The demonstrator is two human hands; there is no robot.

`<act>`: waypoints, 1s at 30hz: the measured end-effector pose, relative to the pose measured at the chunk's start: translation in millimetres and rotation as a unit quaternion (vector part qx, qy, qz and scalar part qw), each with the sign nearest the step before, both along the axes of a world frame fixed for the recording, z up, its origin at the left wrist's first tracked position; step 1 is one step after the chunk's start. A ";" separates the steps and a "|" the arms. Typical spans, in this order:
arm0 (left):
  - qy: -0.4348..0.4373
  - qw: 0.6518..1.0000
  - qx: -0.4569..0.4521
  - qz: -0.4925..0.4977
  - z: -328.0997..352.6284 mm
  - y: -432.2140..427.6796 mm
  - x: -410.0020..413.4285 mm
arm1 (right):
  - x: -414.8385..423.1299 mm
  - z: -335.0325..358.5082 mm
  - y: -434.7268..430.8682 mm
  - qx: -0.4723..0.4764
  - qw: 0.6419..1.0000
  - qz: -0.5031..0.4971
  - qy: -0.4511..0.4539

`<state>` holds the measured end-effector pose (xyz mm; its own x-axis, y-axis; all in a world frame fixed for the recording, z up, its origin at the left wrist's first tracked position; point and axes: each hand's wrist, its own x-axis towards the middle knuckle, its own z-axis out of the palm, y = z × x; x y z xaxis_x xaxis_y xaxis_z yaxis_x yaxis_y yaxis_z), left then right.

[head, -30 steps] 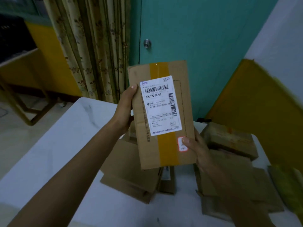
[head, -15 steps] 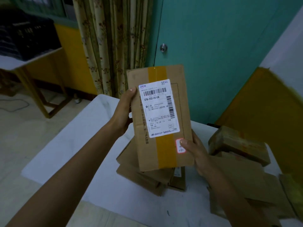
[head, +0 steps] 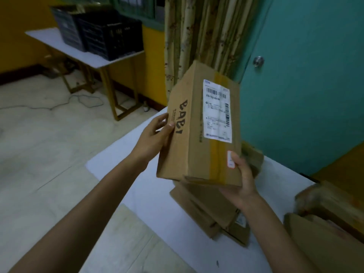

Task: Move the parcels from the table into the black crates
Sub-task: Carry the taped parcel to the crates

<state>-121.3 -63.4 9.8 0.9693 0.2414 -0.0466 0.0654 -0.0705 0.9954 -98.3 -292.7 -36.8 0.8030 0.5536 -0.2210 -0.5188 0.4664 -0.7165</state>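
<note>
I hold a brown cardboard parcel with a white shipping label and yellow tape above the white table. My left hand grips its left side, thumb on the face with black handwriting. My right hand grips its lower right corner, thumb on a small red-edged sticker. Under it lies a stack of flat cardboard parcels. More parcels lie at the right edge. Two black crates stand on a second white table at the far left.
Pale tiled floor separates the two tables, with a thin cable lying on it. A patterned curtain hangs behind the parcel, beside a teal door with a round knob. The walls are yellow.
The view has swung left, bringing the black crates into sight. The parcel has turned so its handwritten side face shows, and both hands have moved left with it.
</note>
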 end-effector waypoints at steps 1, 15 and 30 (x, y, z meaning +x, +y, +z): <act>-0.004 1.000 0.008 0.000 -2.3 13.2 -11.1 | 2.5 -0.2 18.0 -0.025 1.000 0.002 -0.009; 0.065 0.997 -0.042 0.022 -30.2 323.3 -114.1 | -14.0 -12.6 355.0 -0.132 0.974 0.154 -0.096; 0.069 0.993 -0.047 0.088 -73.2 585.3 -87.6 | 24.4 -38.2 623.0 -0.252 0.936 0.130 -0.209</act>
